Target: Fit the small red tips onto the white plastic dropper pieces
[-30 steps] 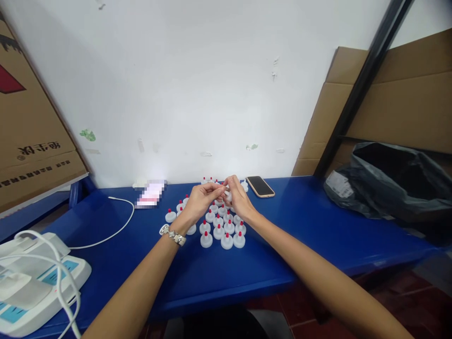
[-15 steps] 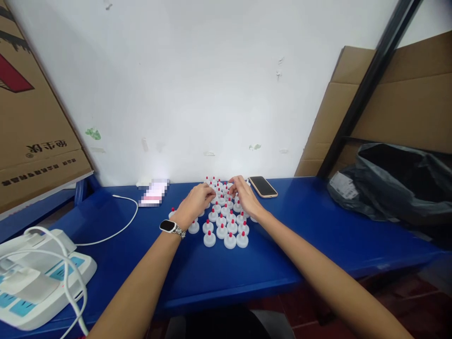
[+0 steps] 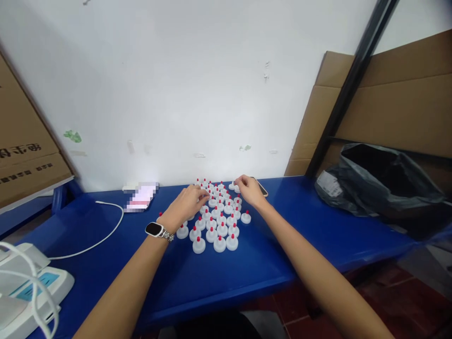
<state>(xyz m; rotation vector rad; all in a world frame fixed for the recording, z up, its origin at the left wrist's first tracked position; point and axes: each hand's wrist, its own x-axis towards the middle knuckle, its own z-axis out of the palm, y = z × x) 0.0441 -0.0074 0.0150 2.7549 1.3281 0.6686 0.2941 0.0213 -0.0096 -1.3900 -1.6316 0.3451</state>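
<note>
Caps [image 3: 215, 221] crowd mid-table [image 3: 282, 263]; left hand [image 3: 183, 205], right hand [image 3: 249, 188] flank them.

I've got one head cam only, looking forward and down over the blue table [image 3: 318, 226], wall [image 3: 176, 84] close ahead, forearms entering from below

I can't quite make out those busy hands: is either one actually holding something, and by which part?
It cannot be told. Both the left hand and the right hand rest low among the white caps with red tips, fingers curled at the cluster, hiding any hold.
</note>
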